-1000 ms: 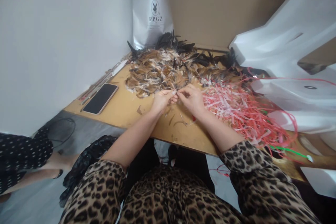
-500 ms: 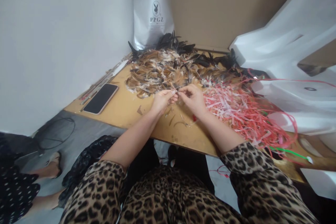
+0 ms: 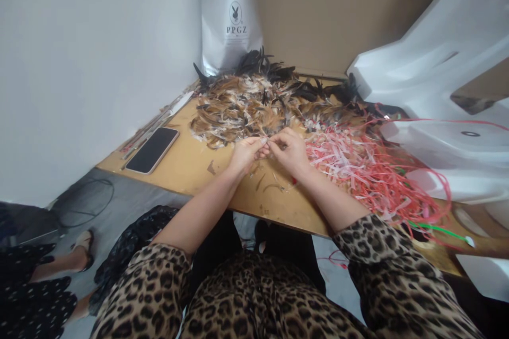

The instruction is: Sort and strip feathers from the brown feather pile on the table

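Both hands (image 3: 244,154) (image 3: 292,152) keep their fingers (image 3: 258,144) pinched beside feathers (image 3: 234,108), contents unclear, while a bystander's skirt (image 3: 40,304) has shifted.

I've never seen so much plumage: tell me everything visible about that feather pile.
The feather pile is a broad, loose heap lying on the yellowish-brown tabletop. Curved brown, tan and whitish plumes overlap in front; black ones jut out at the back, by the silvery bag. Its right side meets the red and pink strips. Whether the fingers at its near edge touch it is unclear.
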Available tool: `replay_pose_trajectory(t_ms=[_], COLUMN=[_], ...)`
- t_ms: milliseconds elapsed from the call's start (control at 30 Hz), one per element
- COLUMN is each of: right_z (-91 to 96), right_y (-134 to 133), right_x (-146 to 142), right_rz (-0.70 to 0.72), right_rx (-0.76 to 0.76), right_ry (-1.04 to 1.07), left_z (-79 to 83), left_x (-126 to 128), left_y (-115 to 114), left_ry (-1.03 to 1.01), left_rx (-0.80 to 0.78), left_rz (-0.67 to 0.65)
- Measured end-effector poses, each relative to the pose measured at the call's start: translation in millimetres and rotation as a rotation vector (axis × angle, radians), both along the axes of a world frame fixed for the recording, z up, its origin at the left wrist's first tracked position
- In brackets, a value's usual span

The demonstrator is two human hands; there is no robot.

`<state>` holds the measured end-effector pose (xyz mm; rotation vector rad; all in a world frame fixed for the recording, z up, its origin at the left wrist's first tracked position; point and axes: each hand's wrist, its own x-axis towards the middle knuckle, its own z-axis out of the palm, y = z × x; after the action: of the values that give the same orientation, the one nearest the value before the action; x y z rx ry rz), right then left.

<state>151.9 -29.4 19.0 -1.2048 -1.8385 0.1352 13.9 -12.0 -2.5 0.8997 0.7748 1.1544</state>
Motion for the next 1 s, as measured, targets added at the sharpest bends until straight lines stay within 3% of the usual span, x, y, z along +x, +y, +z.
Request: replay_pose_trajectory(t_ms=[167,567,833,1000], right_z=[2.5,0.5,-0.6,-6.4], right_y=[-0.1,-0.2,4.9,10.6], right_x=[0.8,0.2,2.6,7.1], right_rz=[0.040,-0.014,0.134,0.075], right_rx=[-0.049,0.011,-0.161,-0.173], right_ry=[0.143,0.020,0.285,0.377], left_z=[-0.1,2.7,1.7,2.6], left_x=[-0.8,1.0,-0.4,-1.0], left_y=[0.3,-1.5,0.6,0.5], left_ry=[-0.005,-0.030,-0.048,-0.044], left_rx=[-0.021,-0.033,-0.034,-0.073], left_rz=[0.001,-0.002,-0.007,0.019])
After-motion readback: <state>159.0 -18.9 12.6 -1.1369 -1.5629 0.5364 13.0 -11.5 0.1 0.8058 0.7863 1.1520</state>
